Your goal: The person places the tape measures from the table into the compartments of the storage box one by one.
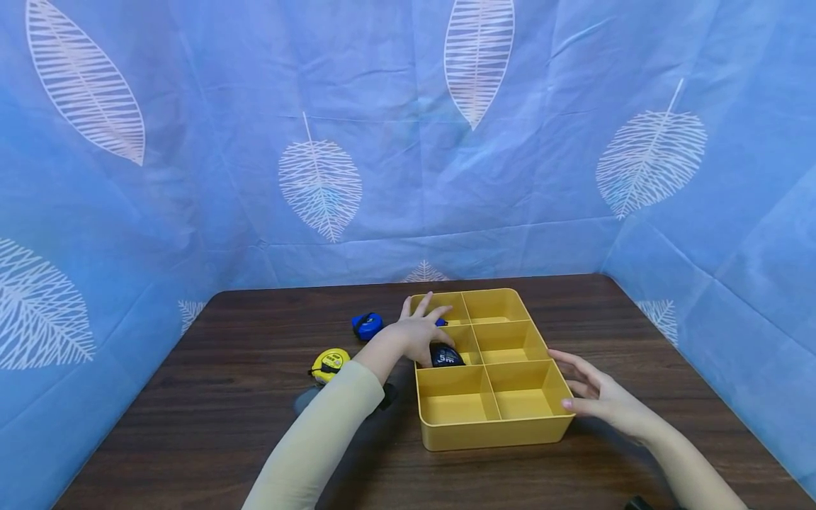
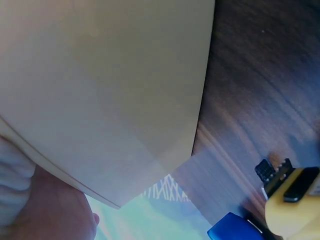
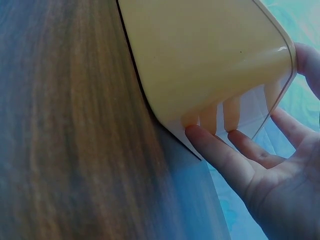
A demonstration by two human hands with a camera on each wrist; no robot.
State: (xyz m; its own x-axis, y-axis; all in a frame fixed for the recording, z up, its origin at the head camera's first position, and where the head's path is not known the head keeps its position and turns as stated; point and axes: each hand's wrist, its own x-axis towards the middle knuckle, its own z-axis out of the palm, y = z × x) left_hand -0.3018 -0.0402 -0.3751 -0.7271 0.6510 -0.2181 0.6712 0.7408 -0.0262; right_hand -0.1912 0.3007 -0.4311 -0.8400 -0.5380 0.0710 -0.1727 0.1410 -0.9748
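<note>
A yellow box (image 1: 497, 432) with six compartments stands on the dark wooden table. My left hand (image 1: 417, 336) reaches over its left wall and pinches a black tape measure (image 1: 448, 355) in the middle left compartment. The other fingers of that hand spread above the far left compartment, where a bit of something blue (image 1: 441, 322) shows. At the box's right side my right hand (image 1: 605, 404) rests its extended fingertips against the outer wall, the thumb at the rim; the right wrist view shows these fingers (image 3: 220, 155) touching the wall. The left wrist view does not show the left fingers' hold.
Left of the box lie a blue tape measure (image 1: 367, 326) and a yellow tape measure (image 1: 330, 365). A greyish object (image 1: 307, 400) is partly hidden behind the left sleeve. Blue leaf-patterned cloth (image 1: 382, 177) hangs behind and beside the table (image 1: 223, 397).
</note>
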